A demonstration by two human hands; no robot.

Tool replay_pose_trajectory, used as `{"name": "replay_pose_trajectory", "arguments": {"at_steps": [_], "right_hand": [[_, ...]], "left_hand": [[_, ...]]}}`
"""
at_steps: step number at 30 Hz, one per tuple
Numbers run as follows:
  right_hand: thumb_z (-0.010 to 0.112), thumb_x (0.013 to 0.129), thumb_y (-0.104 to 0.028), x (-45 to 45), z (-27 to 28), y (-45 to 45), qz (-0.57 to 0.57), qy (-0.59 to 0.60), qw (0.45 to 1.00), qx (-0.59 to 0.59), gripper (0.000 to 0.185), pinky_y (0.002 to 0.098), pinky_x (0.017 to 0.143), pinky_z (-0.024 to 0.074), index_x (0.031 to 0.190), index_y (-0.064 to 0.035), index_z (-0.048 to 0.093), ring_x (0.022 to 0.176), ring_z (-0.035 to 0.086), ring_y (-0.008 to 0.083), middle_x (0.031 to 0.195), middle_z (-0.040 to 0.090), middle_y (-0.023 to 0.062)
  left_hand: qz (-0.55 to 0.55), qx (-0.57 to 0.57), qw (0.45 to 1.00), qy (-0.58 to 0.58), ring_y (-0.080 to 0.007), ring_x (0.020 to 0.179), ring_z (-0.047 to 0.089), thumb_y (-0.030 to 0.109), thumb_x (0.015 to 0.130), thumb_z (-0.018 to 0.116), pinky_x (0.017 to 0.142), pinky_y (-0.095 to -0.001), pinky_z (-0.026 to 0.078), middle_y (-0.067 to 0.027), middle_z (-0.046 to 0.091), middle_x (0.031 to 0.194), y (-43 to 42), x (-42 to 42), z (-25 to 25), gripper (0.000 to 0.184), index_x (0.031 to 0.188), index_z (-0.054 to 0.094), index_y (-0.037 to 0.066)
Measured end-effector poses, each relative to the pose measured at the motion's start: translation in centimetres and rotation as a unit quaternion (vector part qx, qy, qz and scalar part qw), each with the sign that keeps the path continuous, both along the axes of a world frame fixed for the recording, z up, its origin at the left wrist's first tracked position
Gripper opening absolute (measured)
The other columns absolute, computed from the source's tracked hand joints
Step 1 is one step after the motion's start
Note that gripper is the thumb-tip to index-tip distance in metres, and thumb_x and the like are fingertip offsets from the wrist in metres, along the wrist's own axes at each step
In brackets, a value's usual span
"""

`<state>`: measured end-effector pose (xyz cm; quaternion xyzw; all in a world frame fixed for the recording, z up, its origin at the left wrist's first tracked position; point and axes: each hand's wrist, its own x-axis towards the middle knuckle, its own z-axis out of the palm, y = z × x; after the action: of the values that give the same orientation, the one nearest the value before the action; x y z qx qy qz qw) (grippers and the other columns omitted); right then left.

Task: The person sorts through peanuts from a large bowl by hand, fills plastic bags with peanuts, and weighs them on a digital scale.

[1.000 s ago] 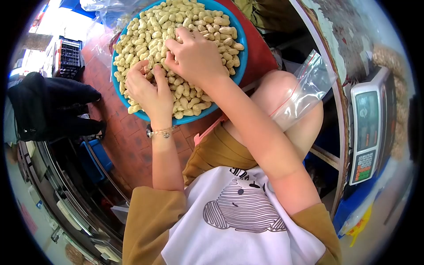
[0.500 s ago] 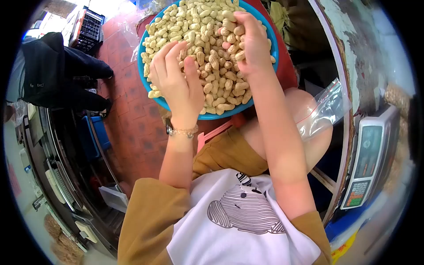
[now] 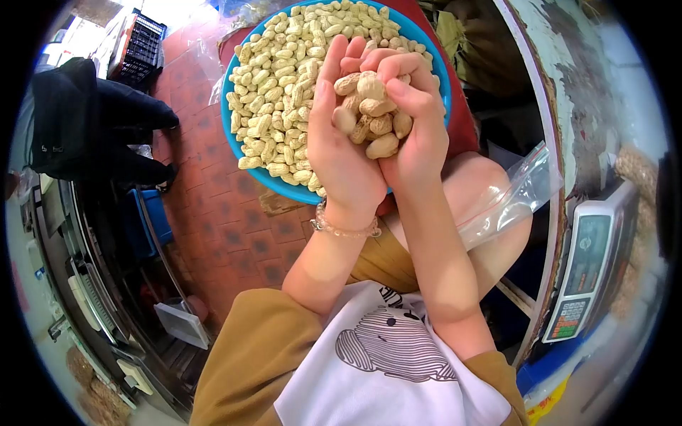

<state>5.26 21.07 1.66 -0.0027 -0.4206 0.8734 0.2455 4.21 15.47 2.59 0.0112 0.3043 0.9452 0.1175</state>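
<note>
Apart half a second ago, the left hand [image 3: 341,160] and right hand [image 3: 420,138] now meet at their heels, their cupped grip holding a handful of peanuts [image 3: 375,106] above the blue basin [image 3: 284,190], where more unshelled peanuts [image 3: 273,92] lie.

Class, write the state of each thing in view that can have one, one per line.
Left hand, cupped
Right hand, cupped
Held peanuts, in their shells
Blue basin, heaped with more peanuts
Zip bag, looks flat
Scale, display unreadable
Bracelet, worn
</note>
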Motion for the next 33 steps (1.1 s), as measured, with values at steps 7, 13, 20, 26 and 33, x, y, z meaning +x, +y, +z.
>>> {"name": "replay_pose_trajectory", "arguments": {"at_steps": [7,13,20,26,33], "right_hand": [[0.043,0.092,-0.028,0.9,0.4,0.0,-0.045,-0.014,0.997,-0.057,0.046,0.0406,0.111,0.0351,0.123,0.0033,0.055,0.125,0.049,0.0303,0.127,0.056,0.0199],[0.039,0.095,-0.037,0.9,0.9,0.2,-0.054,0.008,0.99,-0.133,0.062,0.0424,0.116,0.0285,0.143,0.0027,0.04,0.136,0.039,0.0314,0.146,0.042,0.022],[0.036,0.096,-0.037,1.2,1.4,0.3,-0.092,0.006,0.98,-0.179,0.063,0.0422,0.117,0.0266,0.146,0.0019,0.036,0.139,0.036,0.0321,0.149,0.039,0.0229],[0.042,0.097,-0.028,1.3,1.2,0.2,-0.089,0.018,0.992,-0.09,0.056,0.0391,0.113,0.0298,0.143,0.0033,0.041,0.136,0.039,0.0275,0.145,0.044,0.0172],[0.043,0.1,-0.026,1.1,0.3,-0.1,-0.137,-0.084,0.932,0.324,0.04,0.0376,0.11,0.0332,0.116,0.0034,0.065,0.135,0.043,0.0304,0.132,0.058,0.0163]], "left_hand": [[-0.045,0.099,0.993,-0.037,-0.0302,0.139,0.038,0.028,0.102,0.031,0.118,-0.0422,0.028,-0.0178,0.039,0.151,-0.6,-0.2,-1.1,0.054,0.147,0.037,-0.001],[-0.089,0.232,0.962,-0.109,-0.0304,0.14,0.035,0.025,0.102,0.031,0.118,-0.046,0.028,-0.0134,0.039,0.152,-0.8,-0.3,-1.8,0.053,0.148,0.037,0.001],[-0.114,0.306,0.934,-0.142,-0.0311,0.14,0.035,0.022,0.101,0.032,0.118,-0.0489,0.029,-0.0128,0.038,0.152,-0.6,-0.3,-3.0,0.049,0.146,0.041,0.006],[-0.141,0.346,0.912,-0.167,-0.0313,0.135,0.042,0.02,0.1,0.035,0.116,-0.0473,0.032,-0.0135,0.041,0.15,-0.5,-0.1,-3.0,0.047,0.144,0.045,0.008],[-0.214,0.49,0.818,-0.212,-0.0266,0.129,0.049,0.021,0.099,0.039,0.11,-0.043,0.04,-0.0116,0.05,0.139,-1.1,0.1,-3.8,0.043,0.139,0.05,0.01]]}}
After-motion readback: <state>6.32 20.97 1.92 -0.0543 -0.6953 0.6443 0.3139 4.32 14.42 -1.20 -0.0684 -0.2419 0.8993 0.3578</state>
